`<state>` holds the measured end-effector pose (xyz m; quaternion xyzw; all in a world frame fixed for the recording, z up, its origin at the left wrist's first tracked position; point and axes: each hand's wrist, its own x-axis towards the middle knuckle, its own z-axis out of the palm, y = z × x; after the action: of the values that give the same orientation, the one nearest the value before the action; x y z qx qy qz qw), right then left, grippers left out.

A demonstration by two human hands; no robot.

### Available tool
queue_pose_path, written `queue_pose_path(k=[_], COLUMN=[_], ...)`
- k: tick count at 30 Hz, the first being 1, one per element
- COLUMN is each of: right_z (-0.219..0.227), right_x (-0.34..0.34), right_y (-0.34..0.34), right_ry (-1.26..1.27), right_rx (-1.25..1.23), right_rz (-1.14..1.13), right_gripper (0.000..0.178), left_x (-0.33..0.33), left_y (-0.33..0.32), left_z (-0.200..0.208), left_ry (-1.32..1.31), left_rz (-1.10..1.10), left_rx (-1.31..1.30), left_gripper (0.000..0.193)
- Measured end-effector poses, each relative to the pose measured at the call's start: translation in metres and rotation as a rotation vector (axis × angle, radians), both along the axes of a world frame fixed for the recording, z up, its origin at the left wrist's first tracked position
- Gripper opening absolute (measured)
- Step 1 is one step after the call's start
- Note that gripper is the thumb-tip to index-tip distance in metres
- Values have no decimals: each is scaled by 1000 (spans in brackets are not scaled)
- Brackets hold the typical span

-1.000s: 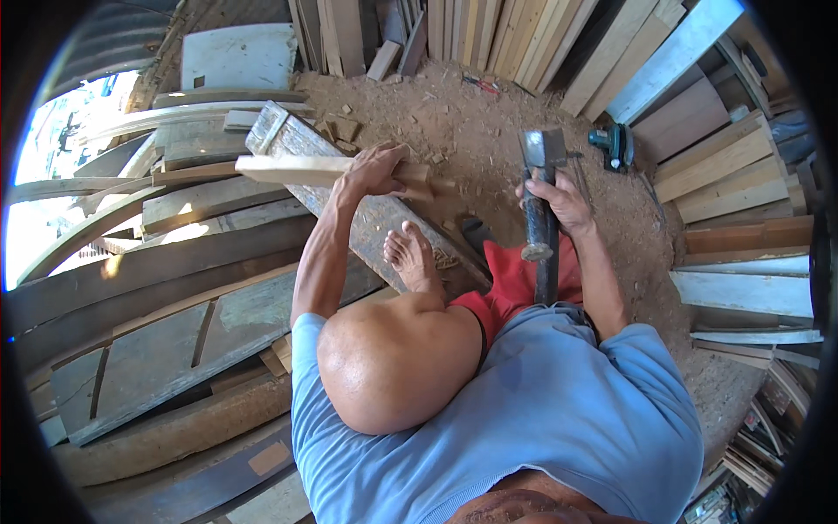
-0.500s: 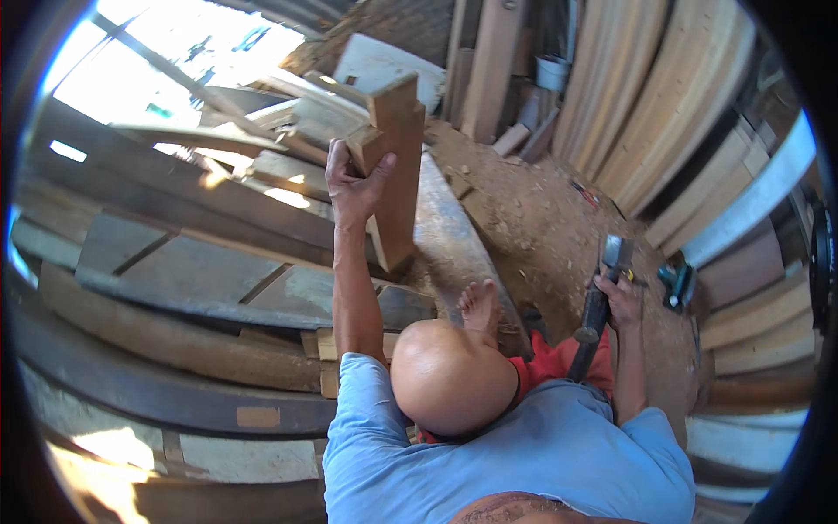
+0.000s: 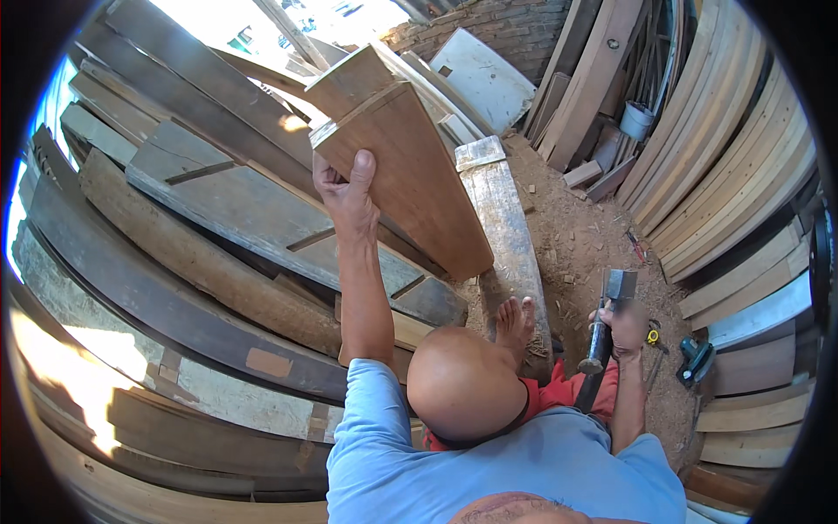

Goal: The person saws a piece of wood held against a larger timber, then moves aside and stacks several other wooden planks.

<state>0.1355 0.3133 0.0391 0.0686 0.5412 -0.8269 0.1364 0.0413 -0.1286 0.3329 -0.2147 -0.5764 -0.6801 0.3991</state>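
My left hand (image 3: 351, 199) is closed on the near end of a brown wooden workpiece (image 3: 419, 188), thumb on its broad face. A stepped end shows on the piece, which is tilted over the low plank bench (image 3: 506, 223). Down at the right, my right hand (image 3: 625, 330) is wrapped round a hammer (image 3: 621, 283) with a square metal head. The same hand also has a dark tool with a round metal end (image 3: 592, 365), perhaps a chisel; its far end is hidden. My bare foot (image 3: 515, 321) rests on the bench.
Long boards (image 3: 218, 205) are stacked along the left. More planks (image 3: 729, 113) lean at the right, near a grey bucket (image 3: 636, 120). A yellow tape measure (image 3: 653, 336), a green power tool (image 3: 696, 360) and red-handled pliers (image 3: 637, 247) lie on the chip-strewn ground.
The wooden workpiece has turned in my left hand, so its broad face now shows more. The whole view has swung leftward. My right hand still grips the hammer and the dark tool.
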Motion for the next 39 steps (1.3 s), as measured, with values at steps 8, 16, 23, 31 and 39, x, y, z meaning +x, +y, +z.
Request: queue_pose_path(k=[8, 16, 23, 31, 39], right_z=[-5, 9, 12, 4, 1], right_x=[-3, 7, -3, -17, -22], right_y=[4, 12, 16, -5, -15], right_ry=[29, -10, -7, -38, -39], right_rx=[7, -257, -142, 15, 16], right_rz=[36, 38, 111, 134, 182], right_gripper=[26, 47, 46, 37, 31], left_x=[-11, -18, -21, -39, -43], left_y=[-5, -10, 15, 41, 85], left_z=[-32, -98, -118, -118, -109], left_ry=[-41, -142, -312, -329, -371], left_rz=[193, 309, 329, 286, 520], left_rx=[54, 93, -71, -191, -267], left_gripper=[73, 71, 65, 68, 51])
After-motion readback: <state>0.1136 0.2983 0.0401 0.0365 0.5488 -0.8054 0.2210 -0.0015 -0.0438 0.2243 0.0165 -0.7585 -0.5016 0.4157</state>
